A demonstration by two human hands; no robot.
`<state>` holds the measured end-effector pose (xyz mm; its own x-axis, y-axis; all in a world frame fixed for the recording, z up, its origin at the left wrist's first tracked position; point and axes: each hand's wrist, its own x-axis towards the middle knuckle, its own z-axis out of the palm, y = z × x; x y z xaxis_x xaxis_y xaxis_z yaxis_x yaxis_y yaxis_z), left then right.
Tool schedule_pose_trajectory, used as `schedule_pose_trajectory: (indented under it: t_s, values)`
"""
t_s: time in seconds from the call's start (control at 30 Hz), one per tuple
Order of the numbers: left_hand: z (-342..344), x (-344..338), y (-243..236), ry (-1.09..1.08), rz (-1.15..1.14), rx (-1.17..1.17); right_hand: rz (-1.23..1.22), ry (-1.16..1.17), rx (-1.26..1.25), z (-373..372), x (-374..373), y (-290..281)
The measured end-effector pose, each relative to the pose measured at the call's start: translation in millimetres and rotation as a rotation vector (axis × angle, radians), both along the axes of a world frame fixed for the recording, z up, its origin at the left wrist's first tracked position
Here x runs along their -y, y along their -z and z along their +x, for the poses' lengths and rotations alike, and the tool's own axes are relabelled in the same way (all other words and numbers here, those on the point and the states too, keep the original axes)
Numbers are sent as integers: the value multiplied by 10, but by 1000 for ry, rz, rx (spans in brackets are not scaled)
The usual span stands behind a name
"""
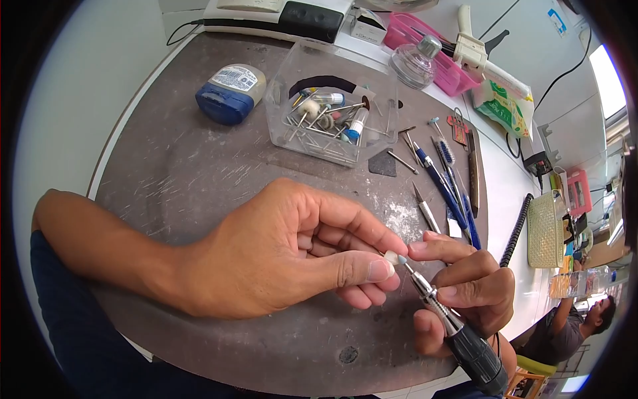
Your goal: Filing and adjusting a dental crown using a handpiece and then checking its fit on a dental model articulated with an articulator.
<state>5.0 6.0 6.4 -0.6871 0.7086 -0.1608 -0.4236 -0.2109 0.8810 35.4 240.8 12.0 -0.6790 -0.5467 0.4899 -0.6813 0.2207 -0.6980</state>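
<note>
My left hand (279,259) is closed, pinching a small white piece (391,257) between thumb and forefinger. Low in the middle right, my right hand (475,289) grips a rotary handpiece (465,346) with a silver nose and black body. Its small blue-grey tip (401,260) meets the white piece, or is very close to it. My right forefinger reaches over beside my left fingertips. Pale powder (402,213) is scattered on the grey work mat (199,346) just beyond my fingers.
Behind my hands sit a clear box of burs (331,158), a blue container (226,100) and a glass bottle (415,66). Pens and tools (442,186) lie rightward, near a coiled cord (515,233) and basket (543,236). A seated person (561,332) is at far right.
</note>
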Motion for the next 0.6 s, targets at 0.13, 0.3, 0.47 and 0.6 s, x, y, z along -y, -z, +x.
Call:
schedule_pose_trajectory:
  t_s: [0.13,0.3,0.47,0.6]
  values:
    - [-1,-6,12,-5,5,18,16,-5,-16,1,15,-15]
    - [-1,3,6,-5,1,24,-7,29,2,10,22,15]
    - [0,-6,4,5,-3,13,19,23,-1,28,27,-24]
    - [-3,-1,7,-2,-4,25,26,14,-6,15,39,-13]
